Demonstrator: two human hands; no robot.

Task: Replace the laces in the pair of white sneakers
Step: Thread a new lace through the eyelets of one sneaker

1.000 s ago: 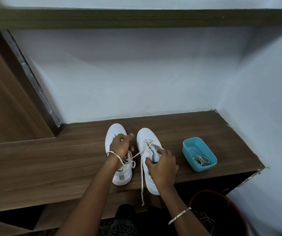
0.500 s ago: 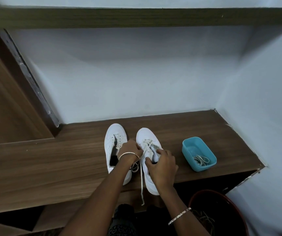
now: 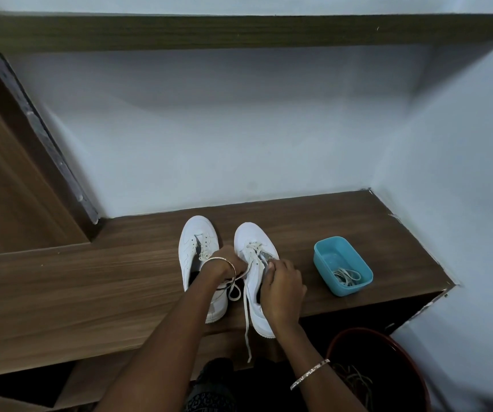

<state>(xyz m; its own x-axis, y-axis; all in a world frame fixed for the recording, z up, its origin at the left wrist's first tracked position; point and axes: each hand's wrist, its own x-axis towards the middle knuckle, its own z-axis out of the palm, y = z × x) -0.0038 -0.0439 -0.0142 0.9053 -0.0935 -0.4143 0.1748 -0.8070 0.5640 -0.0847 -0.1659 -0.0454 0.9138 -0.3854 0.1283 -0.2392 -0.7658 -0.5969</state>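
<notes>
Your left hand (image 3: 226, 263) curls round the lace (image 3: 246, 322); right hand (image 3: 282, 288) grips the right sneaker (image 3: 254, 236). Wood-grain counter (image 3: 90, 292), pale-walled corner.

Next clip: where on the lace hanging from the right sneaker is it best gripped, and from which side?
Pinch the lace at its free tail, where it dangles past the front edge of the shelf, coming from the front and below. There it hangs clear in open air. Higher up it lies close against the sneaker, between the left hand and right hand.
</notes>
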